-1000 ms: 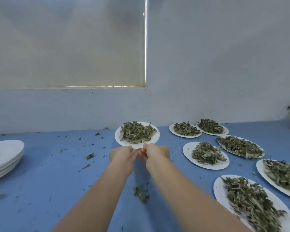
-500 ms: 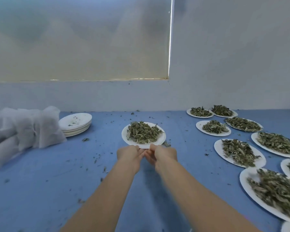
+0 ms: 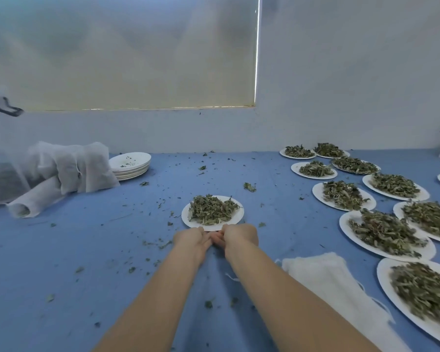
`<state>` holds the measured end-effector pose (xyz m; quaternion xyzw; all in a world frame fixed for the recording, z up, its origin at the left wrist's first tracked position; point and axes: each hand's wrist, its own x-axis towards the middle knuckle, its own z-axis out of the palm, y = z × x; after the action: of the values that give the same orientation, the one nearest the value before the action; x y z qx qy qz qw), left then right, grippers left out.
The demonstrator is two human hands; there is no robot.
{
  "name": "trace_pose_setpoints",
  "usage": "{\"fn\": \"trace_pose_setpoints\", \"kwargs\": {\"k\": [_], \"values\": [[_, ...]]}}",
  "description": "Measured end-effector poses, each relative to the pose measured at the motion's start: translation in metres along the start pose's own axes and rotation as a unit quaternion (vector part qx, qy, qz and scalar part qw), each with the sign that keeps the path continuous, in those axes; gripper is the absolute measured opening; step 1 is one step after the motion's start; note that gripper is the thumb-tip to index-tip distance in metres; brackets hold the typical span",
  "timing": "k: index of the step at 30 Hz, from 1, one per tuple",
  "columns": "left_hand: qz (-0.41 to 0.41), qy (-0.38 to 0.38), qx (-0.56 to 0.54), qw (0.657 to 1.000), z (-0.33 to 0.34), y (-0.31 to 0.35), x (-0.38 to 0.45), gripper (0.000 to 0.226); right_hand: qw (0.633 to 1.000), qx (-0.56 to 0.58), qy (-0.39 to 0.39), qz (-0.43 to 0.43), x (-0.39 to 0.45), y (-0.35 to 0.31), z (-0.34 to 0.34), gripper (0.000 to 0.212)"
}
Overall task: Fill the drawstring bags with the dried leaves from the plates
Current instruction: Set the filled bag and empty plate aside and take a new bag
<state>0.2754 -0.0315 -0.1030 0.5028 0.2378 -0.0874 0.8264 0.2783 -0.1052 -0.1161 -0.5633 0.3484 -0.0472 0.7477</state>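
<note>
Drawstring bags (image 3: 333, 283), flat and white, lie on the blue table (image 3: 61, 262) nearest you, just right of your right forearm and on the near side of your fingers. Your left hand (image 3: 192, 241) and right hand (image 3: 239, 237) meet side by side, touching each other at the near rim of a white plate (image 3: 235, 217); your fingers curl in toward that rim, but you cannot tell whether they pinch it or only rest against it. Just beyond your fingertips, that plate carries a heap of dried leaves (image 3: 212, 209). Crumbs of leaf (image 3: 249, 186) are scattered on the blue cloth around and past your hands. To the right of your fingers, more plates heaped with leaves (image 3: 384, 232) run in a row from near you to the far wall. Far off to the left of your fingers stands a stack of emptied plates (image 3: 130, 166), and just beside it, further left, a pile of stuffed white bags (image 3: 87, 168), one lying on its side with its mouth open.
</note>
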Motion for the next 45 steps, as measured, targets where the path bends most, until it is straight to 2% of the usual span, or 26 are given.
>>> {"fn": "trace_pose_setpoints", "kwargs": {"k": [2,4,6,9,11,13,14,16,18,21,23,27,29,31,35,38,40,43,45], "values": [[0.007,0.009,0.019,1.0,-0.001,0.0,-0.009,0.03,1.0,-0.012,-0.024,-0.008,-0.006,-0.001,-0.006,0.008],[0.013,0.008,0.043,0.999,0.002,0.002,-0.022,0.017,0.999,-0.042,0.003,-0.021,-0.011,-0.004,-0.014,0.009],[0.018,-0.001,0.068,0.998,0.006,0.003,-0.035,0.017,0.998,-0.048,0.004,-0.035,-0.021,-0.009,-0.022,0.009],[0.042,-0.043,0.096,0.994,0.016,0.0,-0.055,0.016,0.992,-0.099,-0.002,-0.084,-0.035,-0.019,-0.036,0.005],[0.074,-0.079,0.131,0.985,0.023,-0.008,-0.071,0.021,0.97,-0.193,0.005,-0.148,-0.05,-0.028,-0.055,0.011],[0.112,-0.111,0.195,0.968,0.029,-0.021,-0.085,0.035,0.932,-0.28,-0.009,-0.229,-0.066,-0.036,-0.08,0.01],[0.143,-0.123,0.244,0.951,0.032,-0.029,-0.093,0.034,0.911,-0.31,-0.03,-0.27,-0.073,-0.038,-0.094,0.012],[0.226,-0.126,0.366,0.894,0.036,-0.043,-0.107,0.023,0.858,-0.382,-0.051,-0.341,-0.085,-0.041,-0.123,0.016],[0.286,-0.134,0.457,0.831,0.037,-0.056,-0.117,0.018,0.777,-0.488,-0.037,-0.395,-0.091,-0.042,-0.151,0.02],[0.315,-0.162,0.542,0.762,0.038,-0.072,-0.119,0.033,0.679,-0.594,-0.045,-0.43,-0.087,-0.042,-0.186,0.024],[0.339,-0.168,0.584,0.718,0.036,-0.081,-0.116,0.041,0.637,-0.639,-0.056,-0.428,-0.079,-0.038,-0.202,0.03],[0.38,-0.144,0.65,0.642,0.032,-0.092,-0.114,0.04,0.566,-0.702,-0.056,-0.429,-0.069,-0.029,-0.215,0.044],[0.391,-0.134,0.663,0.624,0.028,-0.096,-0.115,0.04,0.559,-0.696,-0.052,-0.447,-0.068,-0.025,-0.216,0.047],[0.404,-0.124,0.665,0.616,0.026,-0.098,-0.115,0.037,0.57,-0.673,-0.038,-0.47,-0.069,-0.022,-0.215,0.041],[0.434,-0.11,0.624,0.64,0.026,-0.099,-0.116,0.035,0.594,-0.64,-0.035,-0.486,-0.068,-0.026,-0.212,0.025],[0.463,-0.125,0.601,0.64,0.028,-0.097,-0.116,0.045,0.61,-0.632,-0.048,-0.476,-0.068,-0.03,-0.211,0.023],[0.489,-0.144,0.573,0.642,0.029,-0.097,-0.115,0.042,0.62,-0.623,-0.06,-0.473,-0.069,-0.032,-0.211,0.026],[0.529,-0.147,0.533,0.644,0.031,-0.094,-0.112,0.033,0.582,-0.631,-0.082,-0.507,-0.07,-0.038,-0.213,0.027],[0.533,-0.146,0.508,0.661,0.034,-0.088,-0.111,0.03,0.585,-0.595,-0.067,-0.547,-0.07,-0.045,-0.214,0.03]]}}
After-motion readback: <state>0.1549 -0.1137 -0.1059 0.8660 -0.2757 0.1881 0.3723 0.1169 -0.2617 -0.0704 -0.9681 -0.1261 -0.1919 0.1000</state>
